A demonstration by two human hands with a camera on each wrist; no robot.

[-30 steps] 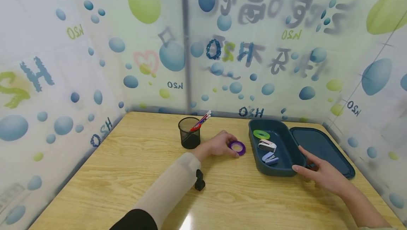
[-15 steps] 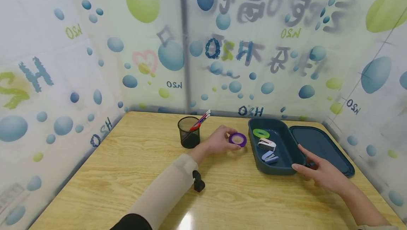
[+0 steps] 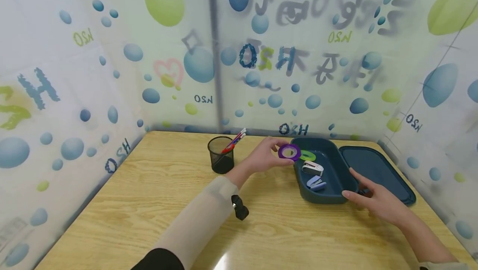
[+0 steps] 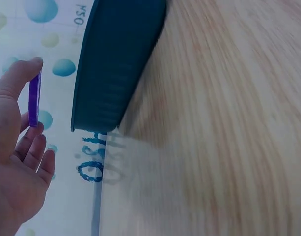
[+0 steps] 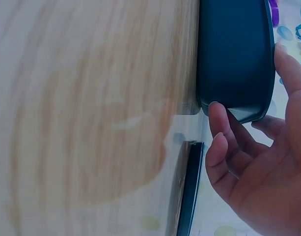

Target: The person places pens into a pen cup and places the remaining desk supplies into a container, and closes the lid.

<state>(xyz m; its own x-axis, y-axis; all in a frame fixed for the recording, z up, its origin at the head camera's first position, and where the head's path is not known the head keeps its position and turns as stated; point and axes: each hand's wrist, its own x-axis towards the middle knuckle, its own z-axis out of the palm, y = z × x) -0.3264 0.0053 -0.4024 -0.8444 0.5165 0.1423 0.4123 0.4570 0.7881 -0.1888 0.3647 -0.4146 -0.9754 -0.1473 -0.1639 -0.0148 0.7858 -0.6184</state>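
My left hand (image 3: 266,157) pinches a purple tape roll (image 3: 298,153) between thumb and fingertips. In the left wrist view the purple tape roll (image 4: 34,101) appears edge-on, raised off the table beside the dark teal box (image 4: 116,69). From the head view it overlaps the left rim of that open box (image 3: 337,178). Inside the box lie a green tape roll (image 3: 309,156), a white stapler (image 3: 313,168) and a pale blue-violet stapler (image 3: 317,185). My right hand (image 3: 382,201) holds the box's near right corner, thumb at the rim (image 5: 271,83) and fingers curled at its end.
A dark teal lid (image 3: 377,168) lies on the wooden table (image 3: 168,187) right of the box. Left of my left hand stands a black mesh cup (image 3: 222,164) with several pencils (image 3: 239,137). Patterned curtains (image 3: 179,75) enclose the table's back and sides.
My left hand has lifted the purple tape roll off the table and carried it right and away from me, to the box's left rim. The right hand stays at the box's corner.
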